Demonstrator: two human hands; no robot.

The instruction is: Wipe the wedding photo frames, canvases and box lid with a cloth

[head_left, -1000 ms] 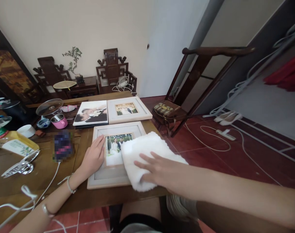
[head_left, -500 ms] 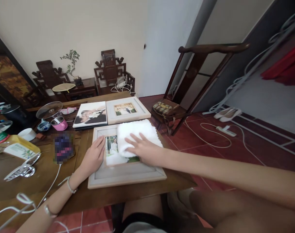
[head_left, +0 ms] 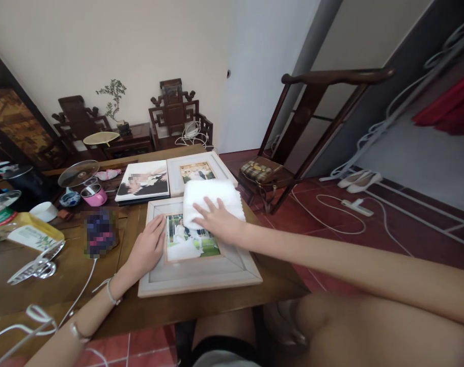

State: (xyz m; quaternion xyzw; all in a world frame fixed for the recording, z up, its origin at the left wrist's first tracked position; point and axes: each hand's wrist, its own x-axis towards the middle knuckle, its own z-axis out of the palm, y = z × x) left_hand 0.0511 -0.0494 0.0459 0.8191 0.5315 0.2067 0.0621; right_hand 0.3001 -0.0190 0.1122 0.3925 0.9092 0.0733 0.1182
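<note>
Brown wooden table [head_left: 140, 311], lower left to centre: your left hand [head_left: 147, 244] lies open on a pale rectangular wooden picture frame [head_left: 201, 281]; your right hand [head_left: 220, 223], open, presses folded, fluffy white cloth [head_left: 209, 190].

Pink cup [head_left: 98, 196], potted plant [head_left: 114, 93], white shoes [head_left: 363, 182]

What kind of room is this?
Probably a living room in a home: there are carved wooden chairs, a little potted tree and picture frames on the table.
</note>
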